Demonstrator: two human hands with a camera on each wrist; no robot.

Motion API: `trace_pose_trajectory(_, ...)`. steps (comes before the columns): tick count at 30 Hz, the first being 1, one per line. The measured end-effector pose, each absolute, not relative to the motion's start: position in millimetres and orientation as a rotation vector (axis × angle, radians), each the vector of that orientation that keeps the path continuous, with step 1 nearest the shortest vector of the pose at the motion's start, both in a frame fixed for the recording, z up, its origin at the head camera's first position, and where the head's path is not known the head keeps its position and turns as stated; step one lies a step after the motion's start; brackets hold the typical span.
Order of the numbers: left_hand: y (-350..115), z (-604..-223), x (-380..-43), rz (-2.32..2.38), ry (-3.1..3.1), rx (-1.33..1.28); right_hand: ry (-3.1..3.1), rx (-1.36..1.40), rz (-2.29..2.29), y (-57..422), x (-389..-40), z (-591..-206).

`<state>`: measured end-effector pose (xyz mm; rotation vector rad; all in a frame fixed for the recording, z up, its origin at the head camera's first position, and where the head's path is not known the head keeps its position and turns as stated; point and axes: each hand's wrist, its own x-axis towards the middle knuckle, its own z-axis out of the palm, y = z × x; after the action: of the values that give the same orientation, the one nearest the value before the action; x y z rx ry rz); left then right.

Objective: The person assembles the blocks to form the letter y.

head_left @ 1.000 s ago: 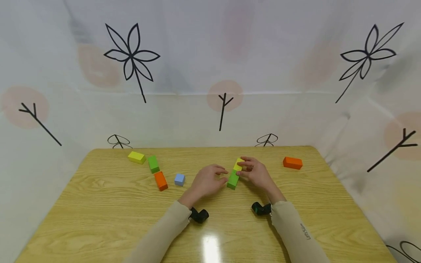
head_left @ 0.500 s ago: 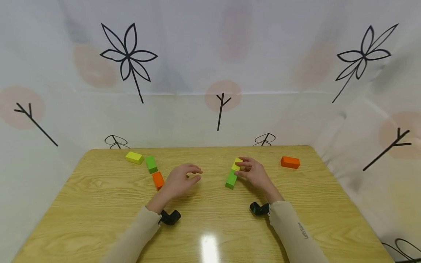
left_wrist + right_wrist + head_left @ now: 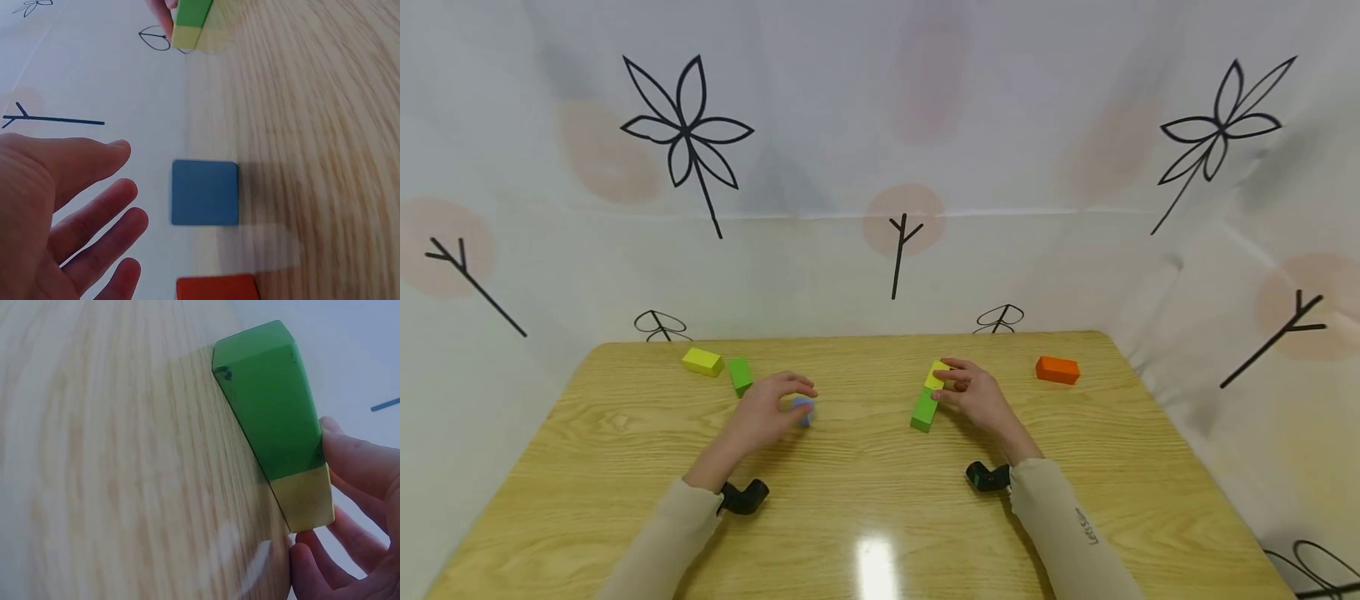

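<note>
White cloth (image 3: pixel 797 125) printed with black leaves, twigs and pink discs forms the background above a wooden table (image 3: pixel 820 517). On the table sits a blue cube (image 3: pixel 205 192), the landmark here. Just beside it, on its left, is the person's left hand (image 3: pixel 763 410), fingers spread and thumb held away from them; the left wrist view shows a gap between fingertips and cube. Well to the right of the cube, a green block (image 3: pixel 924 409) and a yellow block (image 3: pixel 936 375) lie end to end, touching, with the yellow one farther from the person. The right hand (image 3: pixel 981 402) grips this pair: its fingers curl about the yellow block's far end, and its thumb presses the green block's side near the seam. Near the cube, apart from it on its left, is a red block (image 3: pixel 217 289), hidden from the head view by the left hand. Farther left and beyond the cube lie a second green block (image 3: pixel 741 377) and a second yellow block (image 3: pixel 703 362). Far right of the cube lies an orange block (image 3: pixel 1057 370).
</note>
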<state>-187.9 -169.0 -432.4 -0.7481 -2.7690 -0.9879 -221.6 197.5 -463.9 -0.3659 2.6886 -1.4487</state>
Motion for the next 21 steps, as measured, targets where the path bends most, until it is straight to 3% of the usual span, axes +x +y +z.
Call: trace_pose_trajectory(21,-179.3,-439.3,-188.4,-0.889,-2.935,-0.69,2.676,-0.32,-1.455,195.5,-222.1,-463.8)
